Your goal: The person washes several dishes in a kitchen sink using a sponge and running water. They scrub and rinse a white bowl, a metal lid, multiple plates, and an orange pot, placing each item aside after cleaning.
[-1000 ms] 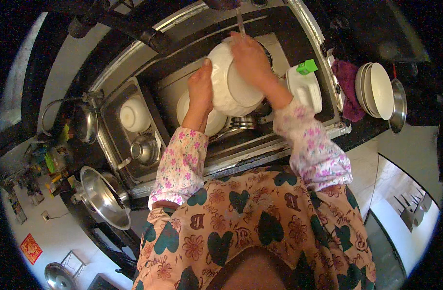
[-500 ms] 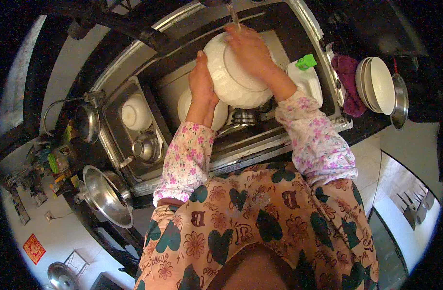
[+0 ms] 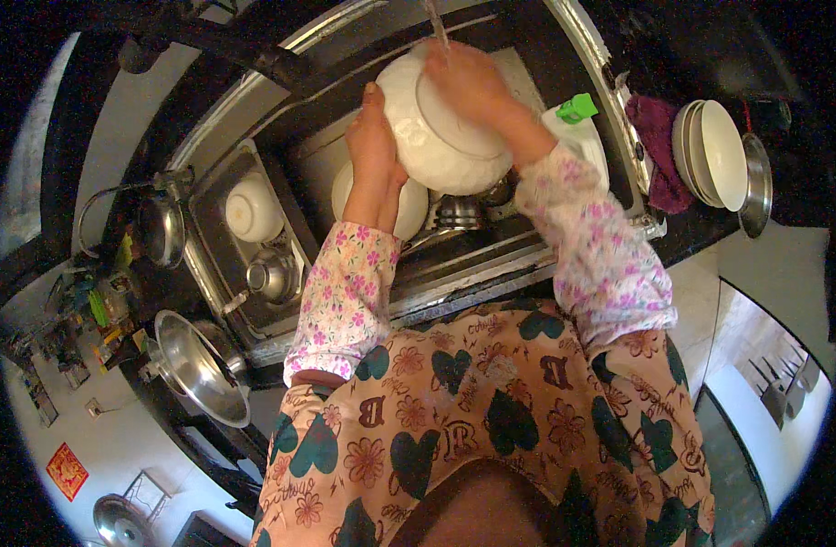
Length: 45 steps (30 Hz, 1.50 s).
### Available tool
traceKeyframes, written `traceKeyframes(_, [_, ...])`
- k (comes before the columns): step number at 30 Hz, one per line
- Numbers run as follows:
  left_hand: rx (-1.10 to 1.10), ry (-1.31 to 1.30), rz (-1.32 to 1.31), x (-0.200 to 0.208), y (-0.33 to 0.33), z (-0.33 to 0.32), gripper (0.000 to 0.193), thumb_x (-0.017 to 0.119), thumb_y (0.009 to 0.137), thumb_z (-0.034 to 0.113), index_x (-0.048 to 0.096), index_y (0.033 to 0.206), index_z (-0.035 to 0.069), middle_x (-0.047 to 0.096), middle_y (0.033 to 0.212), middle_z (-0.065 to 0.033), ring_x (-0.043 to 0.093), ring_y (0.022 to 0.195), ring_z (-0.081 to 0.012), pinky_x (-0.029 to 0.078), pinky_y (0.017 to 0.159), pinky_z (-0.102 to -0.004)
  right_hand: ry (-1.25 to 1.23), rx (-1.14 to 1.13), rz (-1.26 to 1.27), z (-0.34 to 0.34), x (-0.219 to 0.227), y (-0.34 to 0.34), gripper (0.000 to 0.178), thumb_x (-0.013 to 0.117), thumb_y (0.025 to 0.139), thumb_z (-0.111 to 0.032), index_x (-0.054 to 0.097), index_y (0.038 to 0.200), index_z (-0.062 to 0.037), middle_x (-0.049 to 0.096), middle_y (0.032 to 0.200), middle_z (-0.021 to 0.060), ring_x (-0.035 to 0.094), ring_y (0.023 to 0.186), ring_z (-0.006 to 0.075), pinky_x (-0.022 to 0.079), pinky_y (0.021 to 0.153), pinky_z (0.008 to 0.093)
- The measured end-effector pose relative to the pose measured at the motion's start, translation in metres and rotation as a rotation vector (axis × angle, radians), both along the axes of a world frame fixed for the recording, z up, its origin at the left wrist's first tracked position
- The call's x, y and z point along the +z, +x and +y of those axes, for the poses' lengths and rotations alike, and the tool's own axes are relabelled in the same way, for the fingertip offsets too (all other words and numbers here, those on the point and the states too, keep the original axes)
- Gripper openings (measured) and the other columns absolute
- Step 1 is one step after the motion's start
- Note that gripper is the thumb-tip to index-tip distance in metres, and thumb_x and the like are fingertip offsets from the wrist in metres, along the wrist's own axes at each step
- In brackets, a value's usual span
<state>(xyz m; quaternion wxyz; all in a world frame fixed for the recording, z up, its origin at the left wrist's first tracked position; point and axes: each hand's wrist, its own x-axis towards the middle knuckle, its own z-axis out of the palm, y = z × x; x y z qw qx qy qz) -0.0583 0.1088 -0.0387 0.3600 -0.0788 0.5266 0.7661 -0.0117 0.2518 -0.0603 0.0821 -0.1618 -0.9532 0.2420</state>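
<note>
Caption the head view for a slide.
Over a sink, the left hand holds a white bowl; the blurred right hand touches its base under running water.

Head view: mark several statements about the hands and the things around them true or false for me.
1. The left hand holds the large white bowl. True.
2. The right hand rests on the purple cloth. False: it is at the large white bowl.
3. Water runs down toward the right hand. True.
4. The white bottle has a red cap. False: its cap is green.
5. A small white bowl sits in the left sink compartment. True.
</note>
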Motion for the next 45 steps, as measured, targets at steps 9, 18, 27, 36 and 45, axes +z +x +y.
traceKeyframes(9, [0.138,0.122,0.015,-0.025,-0.008,-0.023,0.047,0.042,0.093,0.038,0.045,0.123,0.001,0.053,0.119,-0.0137,0.053,0.106,-0.0266,0.044,0.090,-0.0378,-1.883,-0.877,0.549,-0.029,-0.021,0.062,0.042,0.037,0.094,-0.034,0.046,0.121,-0.0023,0.053,0.119,0.0121,0.052,0.107,0.0253,0.045,0.090,0.0384])
traceKeyframes(18, [-0.321,-0.021,0.051,-0.054,-0.012,-0.056,0.059,0.059,0.085,0.033,0.035,0.128,0.001,0.052,0.117,-0.0170,0.057,0.098,-0.0264,0.051,0.078,-0.0391,-1.045,-0.458,0.393,0.018,-0.001,0.046,0.038,0.049,0.089,-0.032,0.056,0.109,-0.0006,0.063,0.090,0.0137,0.060,0.081,0.0295,0.047,0.076,0.0407])
traceKeyframes(27, [-0.138,-0.075,0.387,-0.059,-0.019,-0.038,0.059,0.070,0.074,0.016,0.039,0.122,0.002,0.053,0.115,-0.0143,0.054,0.104,-0.0270,0.045,0.090,-0.0398,-0.885,-0.127,0.061,0.033,0.084,0.009,0.038,0.056,0.086,-0.035,0.051,0.063,-0.0054,0.042,0.050,-0.0022,0.040,0.041,0.0079,0.032,0.039,0.0261])
traceKeyframes(36, [0.165,0.153,0.034,-0.030,-0.001,-0.017,0.055,0.072,0.074,0.015,0.046,0.119,-0.002,0.055,0.115,-0.0154,0.056,0.101,-0.0263,0.045,0.090,-0.0364,-0.239,-0.450,0.315,0.003,0.025,0.031,0.039,0.048,0.088,-0.027,0.052,0.115,0.0001,0.059,0.106,0.0183,0.056,0.097,0.0354,0.043,0.083,0.0413])
traceKeyframes(45, [0.091,0.259,-0.179,-0.051,0.006,-0.034,0.053,0.063,0.080,0.018,0.041,0.124,-0.001,0.050,0.121,-0.0169,0.053,0.106,-0.0291,0.045,0.091,-0.0420,0.293,-0.004,0.287,-0.037,0.028,0.035,0.048,0.056,0.081,-0.024,0.046,0.125,-0.0069,0.049,0.124,0.0144,0.042,0.119,0.0338,0.033,0.100,0.0402])
